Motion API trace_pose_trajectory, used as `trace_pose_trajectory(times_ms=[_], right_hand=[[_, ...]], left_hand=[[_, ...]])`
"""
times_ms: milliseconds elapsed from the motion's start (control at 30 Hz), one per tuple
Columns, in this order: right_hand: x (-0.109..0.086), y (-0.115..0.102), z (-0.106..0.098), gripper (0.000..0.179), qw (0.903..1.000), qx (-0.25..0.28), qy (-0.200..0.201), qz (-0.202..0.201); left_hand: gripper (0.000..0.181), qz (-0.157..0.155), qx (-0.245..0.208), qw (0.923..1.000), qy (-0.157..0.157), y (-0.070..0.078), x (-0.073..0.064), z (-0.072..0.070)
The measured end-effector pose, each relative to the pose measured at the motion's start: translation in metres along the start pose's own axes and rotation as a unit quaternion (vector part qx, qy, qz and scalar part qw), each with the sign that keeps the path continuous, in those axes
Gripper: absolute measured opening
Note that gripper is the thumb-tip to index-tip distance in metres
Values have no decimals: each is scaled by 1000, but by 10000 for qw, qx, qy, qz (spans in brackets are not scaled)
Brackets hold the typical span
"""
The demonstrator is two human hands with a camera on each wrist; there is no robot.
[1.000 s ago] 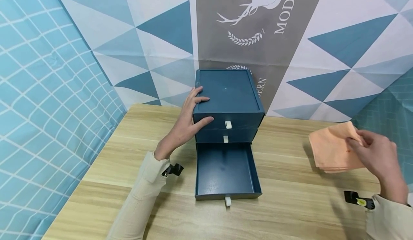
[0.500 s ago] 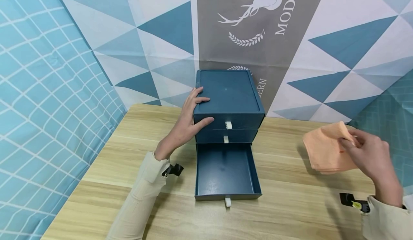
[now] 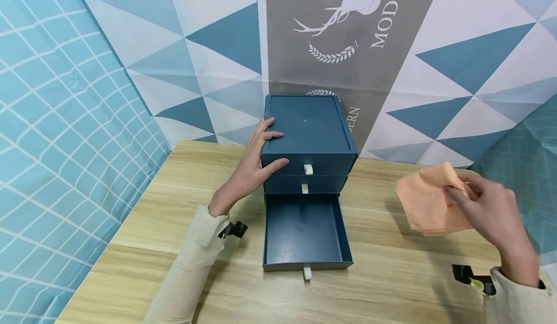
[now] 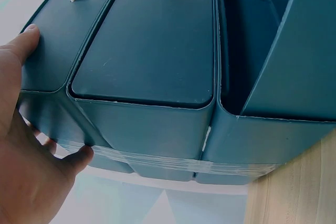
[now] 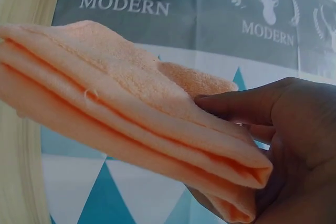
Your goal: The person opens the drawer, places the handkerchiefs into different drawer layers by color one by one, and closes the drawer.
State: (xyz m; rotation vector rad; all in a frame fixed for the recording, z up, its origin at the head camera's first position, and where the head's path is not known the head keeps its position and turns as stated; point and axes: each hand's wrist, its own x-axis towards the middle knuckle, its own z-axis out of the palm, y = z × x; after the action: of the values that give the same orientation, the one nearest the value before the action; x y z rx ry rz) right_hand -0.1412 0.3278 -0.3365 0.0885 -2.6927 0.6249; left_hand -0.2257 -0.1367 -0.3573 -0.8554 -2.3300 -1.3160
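Note:
A dark blue drawer cabinet [image 3: 308, 125] stands against the back wall. Its bottom drawer [image 3: 302, 232] is pulled out with nothing inside; the two above are closed, each with a small pale pull tab. My left hand [image 3: 252, 164] rests on the cabinet's upper left corner, fingers spread over the top edge and thumb on the front. In the left wrist view that thumb [image 4: 26, 43] lies on the top drawer's face. Off to the right, my right hand [image 3: 489, 208] pinches a folded peach towel [image 3: 428, 200] above the table. Its several soft layers show in the right wrist view.
The wood-grain table [image 3: 383, 285] runs under everything. Behind it hangs a patterned backdrop [image 3: 226, 48] with triangles and a grey deer panel. A blue gridded sheet [image 3: 65, 121] borders the left side. Clear tape [image 4: 173, 162] wraps the cabinet's side.
My right hand has carried the peach towel a short way left, toward the cabinet. The left hand, cabinet and pulled-out drawer have stayed in place.

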Motion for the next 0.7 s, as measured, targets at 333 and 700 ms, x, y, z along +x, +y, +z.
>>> trace_pose_trajectory(times_ms=[333,700], right_hand=[[-10,-28,-10,27,9979,191,221,-583],[-24,-63,-11,20,9912,395,257,-1233]], left_hand=[[53,11,8,10000,1,1,0,0],[53,-5,-62,10000,-7,1,0,0]])
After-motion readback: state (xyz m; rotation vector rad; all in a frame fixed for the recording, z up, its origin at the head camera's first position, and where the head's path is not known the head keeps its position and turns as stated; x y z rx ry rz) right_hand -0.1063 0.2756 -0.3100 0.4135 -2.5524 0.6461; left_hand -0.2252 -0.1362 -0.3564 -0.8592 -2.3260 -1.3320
